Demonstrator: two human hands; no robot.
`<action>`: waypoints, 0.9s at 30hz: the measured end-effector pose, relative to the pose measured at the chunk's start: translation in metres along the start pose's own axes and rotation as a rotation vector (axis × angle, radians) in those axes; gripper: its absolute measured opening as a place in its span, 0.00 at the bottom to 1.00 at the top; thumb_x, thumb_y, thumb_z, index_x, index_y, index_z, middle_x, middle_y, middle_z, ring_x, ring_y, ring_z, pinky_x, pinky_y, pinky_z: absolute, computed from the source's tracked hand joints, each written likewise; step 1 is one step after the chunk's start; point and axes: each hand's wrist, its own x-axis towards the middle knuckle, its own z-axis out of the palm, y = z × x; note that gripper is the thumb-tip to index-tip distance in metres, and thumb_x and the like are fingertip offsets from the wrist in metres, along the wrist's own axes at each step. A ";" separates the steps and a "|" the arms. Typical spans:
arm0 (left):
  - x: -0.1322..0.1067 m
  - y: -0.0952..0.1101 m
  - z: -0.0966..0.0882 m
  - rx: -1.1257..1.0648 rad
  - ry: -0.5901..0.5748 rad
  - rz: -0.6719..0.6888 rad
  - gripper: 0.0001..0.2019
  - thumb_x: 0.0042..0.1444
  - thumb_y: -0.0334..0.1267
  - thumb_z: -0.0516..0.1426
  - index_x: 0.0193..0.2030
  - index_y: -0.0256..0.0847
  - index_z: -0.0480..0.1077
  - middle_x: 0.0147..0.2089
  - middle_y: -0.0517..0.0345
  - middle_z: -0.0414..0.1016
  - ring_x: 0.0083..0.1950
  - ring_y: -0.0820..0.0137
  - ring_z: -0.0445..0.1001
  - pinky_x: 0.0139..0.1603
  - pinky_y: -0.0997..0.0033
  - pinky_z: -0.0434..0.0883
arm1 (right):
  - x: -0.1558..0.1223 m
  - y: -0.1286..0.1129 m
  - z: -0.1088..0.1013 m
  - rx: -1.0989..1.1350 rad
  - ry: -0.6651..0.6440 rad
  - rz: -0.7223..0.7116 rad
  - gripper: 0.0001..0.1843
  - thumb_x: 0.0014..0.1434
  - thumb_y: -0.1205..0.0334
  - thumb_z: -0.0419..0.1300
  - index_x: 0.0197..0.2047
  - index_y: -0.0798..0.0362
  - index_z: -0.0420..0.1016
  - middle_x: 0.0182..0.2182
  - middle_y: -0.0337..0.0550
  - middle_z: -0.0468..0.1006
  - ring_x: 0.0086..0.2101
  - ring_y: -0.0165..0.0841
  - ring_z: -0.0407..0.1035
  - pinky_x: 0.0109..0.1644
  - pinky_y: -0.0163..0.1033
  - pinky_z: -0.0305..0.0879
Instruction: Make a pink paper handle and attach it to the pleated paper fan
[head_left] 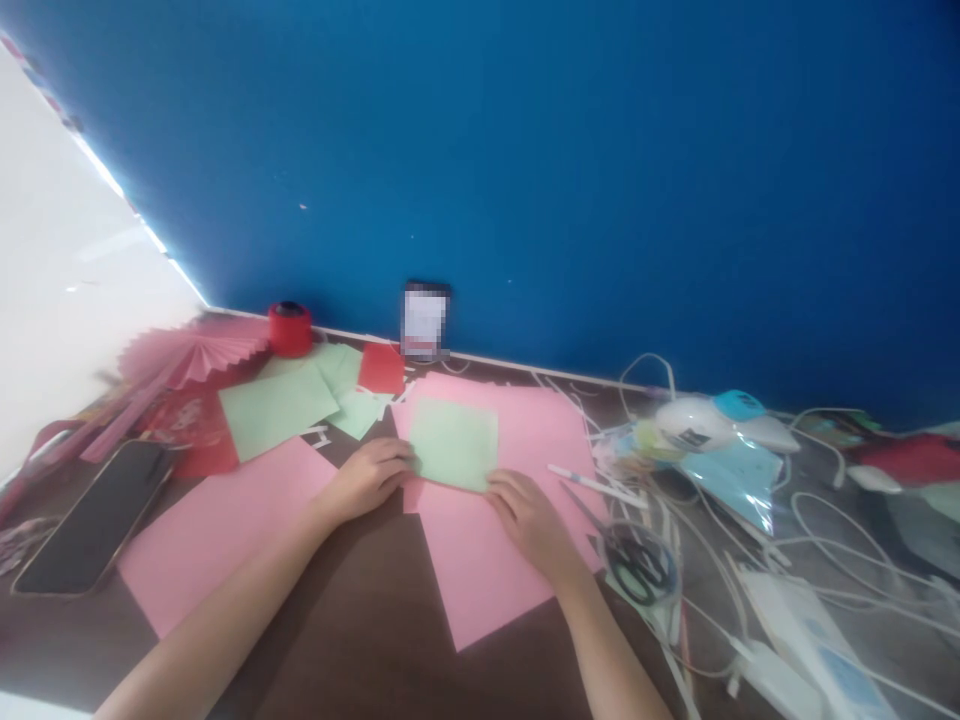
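Observation:
A light green sheet of paper (454,445) lies over pink sheets (495,590) in front of me. My left hand (373,476) is at its left edge, fingers curled together on the paper. At the lower right corner, my right hand (534,520) grips the same sheet between thumb and fingers. The green sheet looks nearly flat, and its underside is hidden. Right of my right hand lie a pen (598,485) and black-handled scissors (637,565).
A phone (94,515), another pink sheet (232,530), green sheets (277,410), a pleated pink paper fan (199,350) and a red round object (289,330) lie left. A small screen (424,322) leans on the blue wall (525,180). Cables and a power strip (814,640) clutter the right.

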 end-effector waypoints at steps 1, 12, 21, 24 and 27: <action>0.001 0.000 0.000 -0.022 0.004 -0.031 0.09 0.58 0.32 0.50 0.34 0.40 0.72 0.44 0.51 0.73 0.52 0.64 0.68 0.51 0.61 0.68 | 0.001 0.000 0.001 0.011 0.005 0.017 0.09 0.61 0.62 0.50 0.42 0.50 0.70 0.43 0.46 0.73 0.46 0.38 0.66 0.53 0.49 0.61; 0.005 0.003 0.004 -0.104 0.066 -0.307 0.06 0.53 0.35 0.54 0.26 0.39 0.65 0.45 0.51 0.69 0.48 0.65 0.68 0.49 0.61 0.68 | 0.011 -0.004 0.011 0.081 0.111 0.213 0.08 0.58 0.59 0.52 0.33 0.51 0.69 0.43 0.49 0.70 0.46 0.40 0.65 0.50 0.49 0.63; 0.007 0.007 0.008 -0.003 0.074 -0.349 0.07 0.54 0.35 0.52 0.26 0.39 0.63 0.45 0.51 0.67 0.49 0.63 0.66 0.49 0.60 0.68 | 0.012 -0.004 0.019 0.063 0.179 0.252 0.08 0.58 0.57 0.52 0.35 0.52 0.68 0.43 0.51 0.68 0.46 0.41 0.64 0.51 0.50 0.63; 0.008 0.009 0.007 0.016 0.053 -0.367 0.07 0.54 0.35 0.51 0.26 0.39 0.63 0.47 0.51 0.66 0.50 0.63 0.66 0.49 0.60 0.67 | 0.012 -0.005 0.019 0.048 0.198 0.275 0.10 0.57 0.57 0.53 0.26 0.51 0.65 0.44 0.51 0.67 0.47 0.41 0.63 0.52 0.50 0.62; 0.008 0.010 0.007 0.027 0.052 -0.375 0.07 0.54 0.35 0.52 0.26 0.39 0.62 0.47 0.51 0.66 0.49 0.63 0.66 0.49 0.60 0.68 | 0.013 -0.006 0.018 0.062 0.193 0.273 0.12 0.57 0.57 0.53 0.23 0.50 0.61 0.45 0.51 0.66 0.47 0.41 0.63 0.52 0.50 0.62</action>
